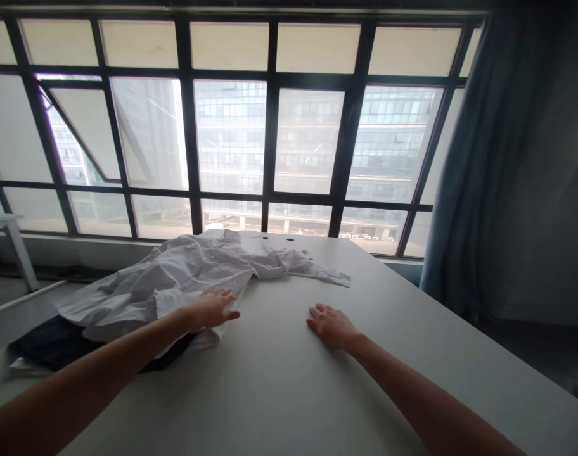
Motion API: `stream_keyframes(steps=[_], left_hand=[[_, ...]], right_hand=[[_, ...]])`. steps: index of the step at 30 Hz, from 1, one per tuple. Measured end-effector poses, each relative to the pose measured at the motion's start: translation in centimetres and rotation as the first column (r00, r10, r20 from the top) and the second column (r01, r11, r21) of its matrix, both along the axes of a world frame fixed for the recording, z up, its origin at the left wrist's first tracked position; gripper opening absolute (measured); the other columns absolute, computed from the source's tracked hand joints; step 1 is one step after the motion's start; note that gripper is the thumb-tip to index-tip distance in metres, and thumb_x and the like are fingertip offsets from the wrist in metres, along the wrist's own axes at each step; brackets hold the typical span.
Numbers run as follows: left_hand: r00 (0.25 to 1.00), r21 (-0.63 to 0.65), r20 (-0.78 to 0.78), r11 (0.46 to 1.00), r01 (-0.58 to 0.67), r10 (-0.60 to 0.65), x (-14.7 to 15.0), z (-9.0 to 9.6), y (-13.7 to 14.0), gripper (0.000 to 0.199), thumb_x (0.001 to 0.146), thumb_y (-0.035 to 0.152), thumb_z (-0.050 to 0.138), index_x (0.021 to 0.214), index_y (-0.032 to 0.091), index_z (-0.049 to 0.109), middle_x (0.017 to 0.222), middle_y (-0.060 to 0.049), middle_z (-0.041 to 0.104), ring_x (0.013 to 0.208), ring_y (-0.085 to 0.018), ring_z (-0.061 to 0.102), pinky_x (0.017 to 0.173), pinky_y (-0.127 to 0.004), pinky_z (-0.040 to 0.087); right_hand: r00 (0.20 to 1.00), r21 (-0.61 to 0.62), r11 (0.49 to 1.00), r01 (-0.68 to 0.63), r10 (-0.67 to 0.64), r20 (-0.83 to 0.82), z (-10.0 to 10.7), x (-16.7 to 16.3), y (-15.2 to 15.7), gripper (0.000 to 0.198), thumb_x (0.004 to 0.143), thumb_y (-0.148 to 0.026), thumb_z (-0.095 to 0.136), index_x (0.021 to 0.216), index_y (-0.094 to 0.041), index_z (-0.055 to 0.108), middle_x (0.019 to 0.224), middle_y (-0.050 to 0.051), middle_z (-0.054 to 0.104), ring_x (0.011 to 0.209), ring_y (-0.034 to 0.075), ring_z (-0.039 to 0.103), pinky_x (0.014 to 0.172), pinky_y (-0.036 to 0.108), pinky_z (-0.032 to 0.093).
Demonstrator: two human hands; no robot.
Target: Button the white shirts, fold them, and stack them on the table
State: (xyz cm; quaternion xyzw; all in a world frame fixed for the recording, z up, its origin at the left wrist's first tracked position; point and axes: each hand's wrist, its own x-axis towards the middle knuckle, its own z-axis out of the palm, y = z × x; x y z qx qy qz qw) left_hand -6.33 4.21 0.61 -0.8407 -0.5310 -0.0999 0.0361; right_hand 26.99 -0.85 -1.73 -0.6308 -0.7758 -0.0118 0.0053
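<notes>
A white shirt (189, 263) lies crumpled over the left side of the white table (265, 386), with one sleeve (324, 273) stretched to the right. Under its near edge shows a dark navy cloth (56, 343), mostly covered. My left hand (211, 309) rests on the shirt's near right part, fingers spread and thumb out, gripping nothing. Palm down on the bare tabletop, my right hand (331, 326) is apart from the shirt. Its fingers lie on the surface, slightly bent, and hold nothing.
A wide window with dark frames (270, 139) stands behind the table, one pane (84, 130) tilted open at left. A blue-grey curtain (483, 183) hangs at right. Small dark round spots (290, 239) mark the table's far end. A white table leg (21, 256) shows at far left.
</notes>
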Motion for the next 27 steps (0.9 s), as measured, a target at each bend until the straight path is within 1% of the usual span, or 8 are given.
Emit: stream_keyframes(steps=[2, 3, 6, 8, 11, 14, 17, 27], left_hand=[[0.996, -0.041, -0.014, 0.995, 0.087, -0.087, 2.1, -0.8, -0.6, 0.055, 0.095, 0.057, 0.045, 0.138, 0.022, 0.053, 0.146, -0.015, 0.049, 0.138, -0.032, 0.041, 0.114, -0.053, 0.026], [0.991, -0.061, -0.011, 0.99, 0.13, -0.131, 3.3, -1.0, -0.9, 0.059, 0.095, 0.06, 0.042, 0.14, 0.023, 0.052, 0.147, -0.016, 0.048, 0.14, -0.032, 0.039, 0.115, -0.051, 0.024], [0.973, -0.116, 0.021, 0.966, 0.23, -0.229, 7.0, -1.4, -1.7, 0.062, 0.094, 0.062, 0.04, 0.141, 0.022, 0.051, 0.147, -0.015, 0.048, 0.139, -0.031, 0.04, 0.115, -0.048, 0.027], [0.969, -0.125, 0.04, 0.961, 0.247, -0.244, 9.1, -1.8, -2.2, 0.059, 0.096, 0.058, 0.038, 0.141, 0.021, 0.05, 0.149, -0.014, 0.046, 0.14, -0.029, 0.039, 0.116, -0.047, 0.027], [0.98, -0.089, 0.066, 0.977, 0.194, -0.189, 11.0, -3.2, -2.7, 0.054, 0.099, 0.049, 0.036, 0.14, 0.016, 0.05, 0.151, -0.016, 0.042, 0.142, -0.028, 0.036, 0.117, -0.045, 0.027], [0.986, -0.075, 0.081, 0.985, 0.154, -0.148, 11.6, -5.0, -2.9, 0.049, 0.1, 0.041, 0.038, 0.138, 0.013, 0.05, 0.151, -0.016, 0.043, 0.142, -0.026, 0.036, 0.117, -0.044, 0.028], [0.983, -0.072, 0.096, 0.984, 0.165, -0.158, 11.3, -6.2, -2.9, 0.044, 0.099, 0.037, 0.04, 0.135, 0.015, 0.052, 0.15, -0.014, 0.045, 0.142, -0.024, 0.037, 0.117, -0.043, 0.028], [0.977, -0.099, 0.131, 0.978, 0.183, -0.169, 11.0, -6.4, -2.7, 0.046, 0.098, 0.037, 0.04, 0.137, 0.017, 0.052, 0.152, -0.012, 0.042, 0.143, -0.025, 0.034, 0.118, -0.044, 0.026]], right_hand=[[0.999, 0.037, 0.999, 0.027, -0.028, 0.024, -0.3, -0.6, -0.7, 0.041, 0.099, -0.031, 0.033, 0.124, -0.014, 0.061, 0.129, 0.02, 0.06, 0.118, 0.029, 0.057, 0.096, 0.04, 0.043], [0.999, 0.039, 0.998, 0.044, -0.045, 0.027, -0.3, -1.0, -1.1, 0.039, 0.099, -0.028, 0.033, 0.121, -0.014, 0.063, 0.126, 0.019, 0.061, 0.114, 0.029, 0.058, 0.094, 0.039, 0.044], [0.997, 0.018, 0.997, 0.071, -0.071, 0.011, -0.3, -1.7, -1.8, 0.037, 0.097, -0.023, 0.034, 0.117, -0.014, 0.064, 0.122, 0.02, 0.062, 0.109, 0.028, 0.06, 0.09, 0.038, 0.045], [0.996, 0.013, 0.996, 0.084, -0.084, -0.007, -0.5, -1.9, -2.1, 0.037, 0.097, -0.023, 0.034, 0.116, -0.013, 0.064, 0.121, 0.02, 0.062, 0.108, 0.029, 0.06, 0.088, 0.038, 0.046], [0.993, 0.047, 0.993, 0.109, -0.107, -0.048, -1.3, -1.8, -2.4, 0.04, 0.098, -0.022, 0.029, 0.119, -0.012, 0.062, 0.125, 0.02, 0.06, 0.113, 0.028, 0.057, 0.093, 0.039, 0.044], [0.987, 0.097, 0.989, 0.11, -0.097, -0.127, -2.2, -1.4, -2.5, 0.042, 0.099, -0.025, 0.029, 0.123, -0.011, 0.06, 0.131, 0.02, 0.057, 0.122, 0.027, 0.052, 0.101, 0.038, 0.038], [0.984, 0.099, 0.991, 0.09, -0.074, -0.161, -2.5, -0.9, -2.5, 0.043, 0.099, -0.03, 0.033, 0.128, -0.012, 0.058, 0.137, 0.019, 0.055, 0.13, 0.027, 0.046, 0.105, 0.037, 0.035], [0.982, 0.109, 0.99, 0.089, -0.069, -0.174, -2.4, -0.8, -2.8, 0.043, 0.099, -0.03, 0.034, 0.13, -0.013, 0.058, 0.14, 0.018, 0.053, 0.129, 0.026, 0.048, 0.106, 0.038, 0.035]])
